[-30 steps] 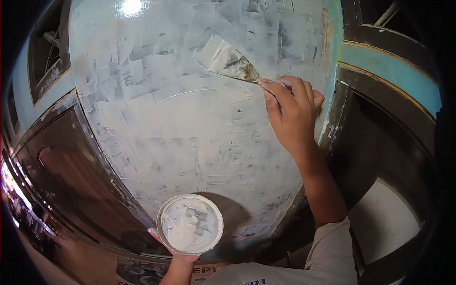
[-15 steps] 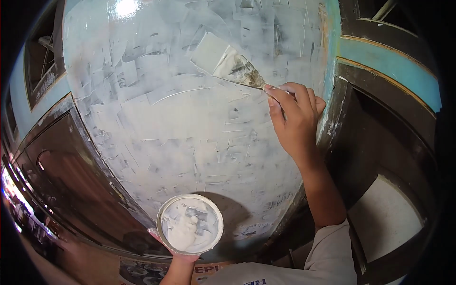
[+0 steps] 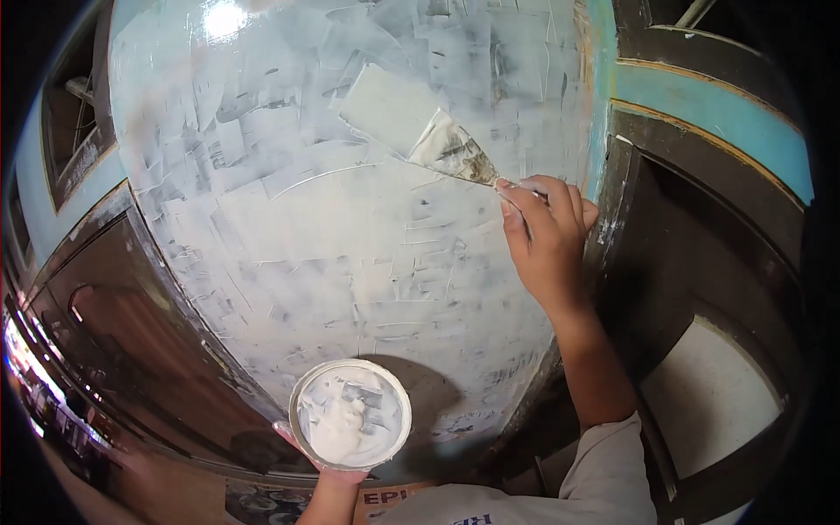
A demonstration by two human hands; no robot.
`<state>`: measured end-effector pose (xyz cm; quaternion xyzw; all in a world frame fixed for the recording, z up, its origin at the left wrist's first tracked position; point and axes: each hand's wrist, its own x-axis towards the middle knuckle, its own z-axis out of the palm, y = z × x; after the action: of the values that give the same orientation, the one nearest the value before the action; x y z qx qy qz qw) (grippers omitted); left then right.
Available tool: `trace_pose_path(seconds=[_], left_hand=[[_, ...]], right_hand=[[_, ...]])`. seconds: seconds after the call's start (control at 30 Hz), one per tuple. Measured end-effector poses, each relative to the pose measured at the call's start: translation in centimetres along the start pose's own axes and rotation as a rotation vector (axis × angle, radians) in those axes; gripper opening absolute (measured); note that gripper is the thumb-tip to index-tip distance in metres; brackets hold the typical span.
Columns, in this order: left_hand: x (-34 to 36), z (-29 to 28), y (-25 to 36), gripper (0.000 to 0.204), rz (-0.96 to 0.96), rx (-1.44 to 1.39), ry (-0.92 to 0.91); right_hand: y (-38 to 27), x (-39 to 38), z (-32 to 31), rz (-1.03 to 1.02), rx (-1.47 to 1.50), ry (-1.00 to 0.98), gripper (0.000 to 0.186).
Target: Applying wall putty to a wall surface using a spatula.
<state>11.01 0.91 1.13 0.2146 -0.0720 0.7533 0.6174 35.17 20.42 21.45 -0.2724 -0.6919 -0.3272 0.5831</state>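
Note:
My right hand [image 3: 549,241] pinches the handle of a putty knife [image 3: 455,150] whose blade lies against the wall [image 3: 332,254]. White putty coats part of the blade, and a pale, smooth strip of fresh putty [image 3: 389,107] runs up and left from its edge. Low in front of me, my left hand [image 3: 346,475] supports a round white tub [image 3: 300,437] from below, most of its fingers hidden under it. Inside the tub sits a soft heap of white putty [image 3: 339,422]. The wall is patchy grey-white with scrape marks.
Dark wooden doors flank the wall, one at left [image 3: 114,306] and one at right [image 3: 691,254]. A light blue band [image 3: 700,109] crosses the right side above the door frame. A pale panel [image 3: 713,398] stands at lower right. Glare [image 3: 223,19] shines high on the wall.
My right hand and the putty knife have moved right and slightly down, lengthening the smooth putty strip behind the blade. The tub in my left hand stays nearly where it was.

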Motion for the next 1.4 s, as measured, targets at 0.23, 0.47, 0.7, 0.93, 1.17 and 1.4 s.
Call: trace_pose_path(seconds=[0.23,0.47,0.7,0.93,1.17,1.4], left_hand=[[-0.2,-0.3,0.3,0.116,-0.025,0.236,0.075],[-0.2,0.2,-0.1,0.114,0.012,0.155,0.091],[-0.3,0.0,-0.3,0.115,-0.022,-0.048,-0.003],[-0.4,-0.5,-0.6,0.117,-0.057,-0.181,-0.023],[-1.6,-0.1,0.1,0.117,0.049,-0.168,-0.012],[-3.1,-2.7,1.0,0.113,0.054,0.418,0.188]], right_hand=[[0.3,-1.1,-0.7,0.020,-0.023,-0.028,0.031],[0.9,-3.2,-1.3,0.043,-0.076,-0.052,0.030],[2.3,-7.6,-2.3,0.026,0.012,0.024,0.027],[1.2,-5.8,-2.6,0.333,0.442,0.072,0.026],[-1.0,-8.2,-2.6,0.637,0.911,-0.356,0.033],[-8.5,-9.9,-3.5,0.264,1.163,-1.238,0.028]])
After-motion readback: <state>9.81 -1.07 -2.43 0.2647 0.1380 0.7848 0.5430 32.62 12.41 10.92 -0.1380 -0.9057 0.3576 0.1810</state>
